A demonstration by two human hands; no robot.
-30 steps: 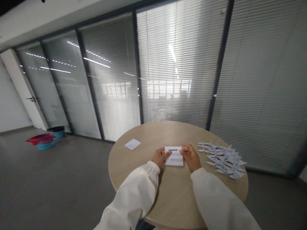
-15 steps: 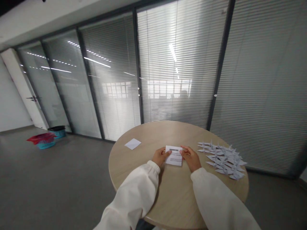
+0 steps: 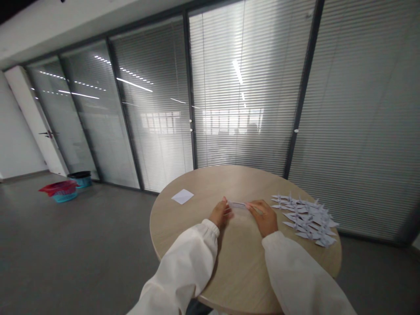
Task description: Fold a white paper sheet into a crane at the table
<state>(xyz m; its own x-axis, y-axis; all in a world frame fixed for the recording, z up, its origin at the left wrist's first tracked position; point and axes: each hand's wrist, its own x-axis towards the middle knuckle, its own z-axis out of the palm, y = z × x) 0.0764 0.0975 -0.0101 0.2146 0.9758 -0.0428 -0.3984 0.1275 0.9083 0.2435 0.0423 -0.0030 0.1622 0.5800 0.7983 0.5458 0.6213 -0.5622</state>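
Folded paper strip (image 3: 238, 204) v. light, soft, best held by its ends: R hand (image 3: 264, 217) pinching one end, L hand (image 3: 221, 212) curled at other, grip unclear.

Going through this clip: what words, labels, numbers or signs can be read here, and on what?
None can be read. The sheet of paper between the left hand and right hand shows almost edge-on, so any print is too foreshortened to read. The white paper square shows no marks.

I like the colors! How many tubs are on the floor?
2: a teal tub topped with red, and, behind it, a teal tub topped with black. Others may be hidden.
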